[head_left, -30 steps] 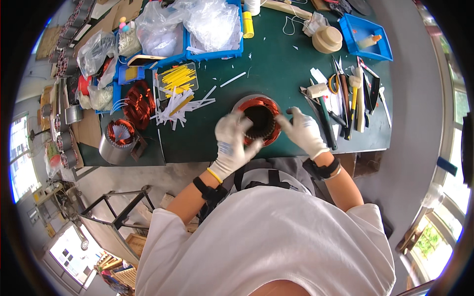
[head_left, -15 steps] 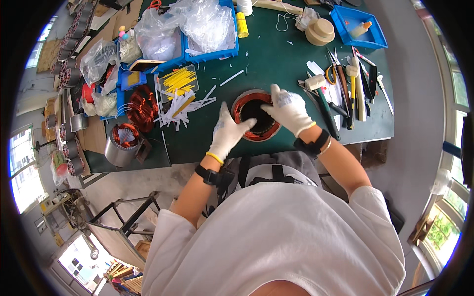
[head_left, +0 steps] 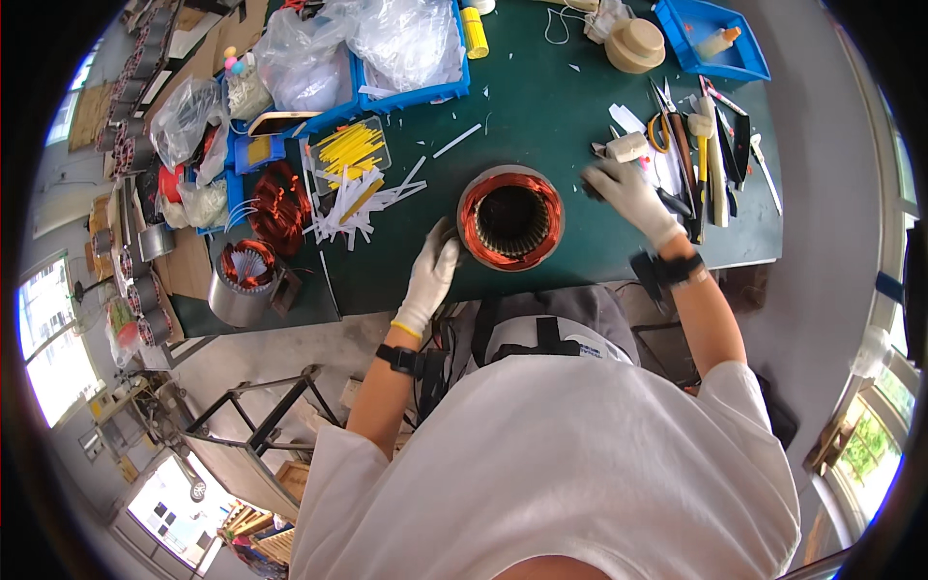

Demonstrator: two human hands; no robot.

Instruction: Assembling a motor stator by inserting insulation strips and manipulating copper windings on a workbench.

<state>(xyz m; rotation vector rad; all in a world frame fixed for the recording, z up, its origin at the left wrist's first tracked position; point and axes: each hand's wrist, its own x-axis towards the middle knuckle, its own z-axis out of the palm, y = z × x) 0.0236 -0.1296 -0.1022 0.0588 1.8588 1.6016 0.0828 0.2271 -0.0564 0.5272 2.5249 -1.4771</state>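
Observation:
A motor stator (head_left: 474, 248), a metal ring with copper windings and a slotted bore, stands upright on the green bench in front of me. My left hand (head_left: 428, 274), in a white glove, rests by its left side, fingers extended and not wrapped round it. To the right, my gloved right hand (head_left: 633, 201) reaches over the tools, just below the pale head of a mallet (head_left: 626, 147). It covers most of the mallet's handle. Its fingers stretch to the left and are a little smeared; no grip on the handle shows.
Yellow strips (head_left: 350, 150) and white paper strips (head_left: 362, 205) lie left of the stator. Beyond are blue bins (head_left: 416, 100) with plastic bags. A second wound stator (head_left: 239, 290) and copper coils (head_left: 282, 208) stand far left. Scissors (head_left: 661, 130), a yellow-handled hammer (head_left: 701, 164) and a blue tray (head_left: 739, 72) are right.
Both hands have come off the stator's bore: the left drew back to its left side, the right moved right to the mallet. The view shifted slightly.

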